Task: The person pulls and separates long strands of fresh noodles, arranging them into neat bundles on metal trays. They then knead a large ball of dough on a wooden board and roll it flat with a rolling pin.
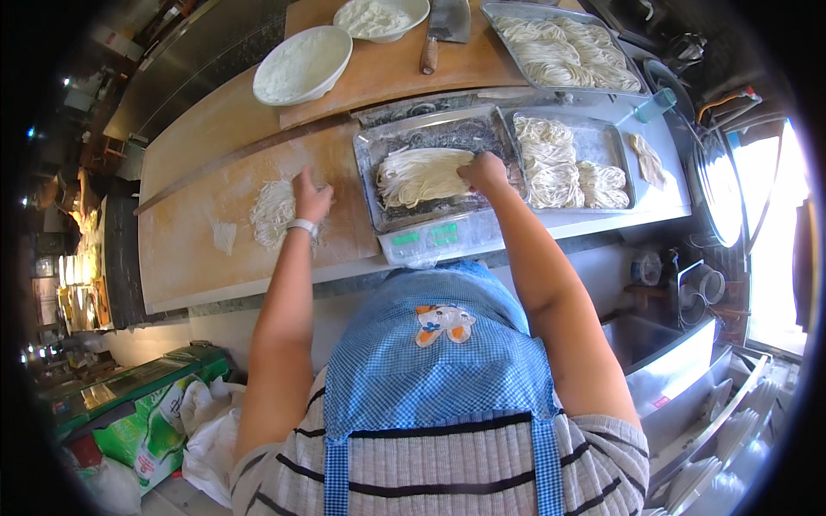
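My right hand (485,173) is at the right end of a bundle of fresh noodles (423,175), fingers curled against it; the grip itself is partly hidden. The bundle lies in a floured metal tray (439,122), which rests on a digital scale (423,244) with green display digits. My left hand (313,193), with a pale band on the wrist, is over a loose heap of noodles (271,213) on the wooden board (193,226), fingers bent and apart. Whether it touches the heap is unclear. A small clump of noodles (224,237) lies left of the heap.
To the right, a second metal tray (603,138) holds noodle bundles, with a cloth (647,161) beside it. Farther back stand a full noodle tray (568,51), a cleaver (448,22) and two white bowls of flour (303,64), (381,18). A wooden strip (239,151) crosses the board.
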Motion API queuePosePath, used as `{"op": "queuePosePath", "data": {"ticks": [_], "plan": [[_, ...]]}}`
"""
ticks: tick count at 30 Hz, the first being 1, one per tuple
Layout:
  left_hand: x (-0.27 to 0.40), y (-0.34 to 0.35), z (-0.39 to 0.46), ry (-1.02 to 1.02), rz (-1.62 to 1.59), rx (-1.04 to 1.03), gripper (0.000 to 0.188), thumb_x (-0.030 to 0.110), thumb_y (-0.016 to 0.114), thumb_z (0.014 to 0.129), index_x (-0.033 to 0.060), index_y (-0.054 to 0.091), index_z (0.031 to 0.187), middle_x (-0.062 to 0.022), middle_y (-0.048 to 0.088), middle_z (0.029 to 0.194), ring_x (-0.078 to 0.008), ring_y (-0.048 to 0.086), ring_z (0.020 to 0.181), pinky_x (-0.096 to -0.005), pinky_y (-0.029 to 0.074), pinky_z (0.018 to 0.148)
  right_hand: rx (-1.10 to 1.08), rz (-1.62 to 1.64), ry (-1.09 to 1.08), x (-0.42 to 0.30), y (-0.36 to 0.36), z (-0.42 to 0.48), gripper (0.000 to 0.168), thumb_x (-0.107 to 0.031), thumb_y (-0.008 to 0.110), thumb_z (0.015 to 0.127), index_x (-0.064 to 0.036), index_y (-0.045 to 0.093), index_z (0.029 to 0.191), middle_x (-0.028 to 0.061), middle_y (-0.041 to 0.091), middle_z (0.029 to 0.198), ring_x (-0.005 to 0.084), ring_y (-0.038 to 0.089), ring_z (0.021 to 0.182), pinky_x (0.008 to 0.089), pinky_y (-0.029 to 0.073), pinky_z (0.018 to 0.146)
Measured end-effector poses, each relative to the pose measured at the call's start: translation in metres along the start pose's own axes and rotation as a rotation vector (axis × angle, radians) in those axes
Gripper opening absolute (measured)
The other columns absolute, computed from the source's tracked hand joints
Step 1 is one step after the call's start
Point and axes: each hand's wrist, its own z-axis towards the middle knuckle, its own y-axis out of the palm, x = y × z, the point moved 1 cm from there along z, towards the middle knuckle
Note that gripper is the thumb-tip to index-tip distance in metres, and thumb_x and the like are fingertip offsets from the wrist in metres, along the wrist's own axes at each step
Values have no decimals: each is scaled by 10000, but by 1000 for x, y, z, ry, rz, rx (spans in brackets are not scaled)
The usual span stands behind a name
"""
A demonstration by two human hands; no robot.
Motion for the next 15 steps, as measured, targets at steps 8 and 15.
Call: {"op": "queuePosePath", "data": {"ticks": [8, 15], "plan": [[207, 23, 4, 625, -328, -231, 943, 333, 841, 723, 26, 315, 1443, -187, 496, 1348, -267, 492, 1255, -368, 403, 1036, 199, 83, -497, -87, -78, -50, 381, -236, 745, 706, -1, 618, 977, 218, 670, 929, 397, 634, 926, 461, 508, 819], [279, 17, 24, 481, -636, -102, 510, 139, 772, 747, 11, 568, 1196, -132, 671, 1086, -258, 659, 993, -356, 519, 844, 359, 280, -811, -144, -156, -95, 367, -206, 750, 690, 2, 613, 958, 224, 665, 894, 410, 637, 877, 465, 516, 774]]}}
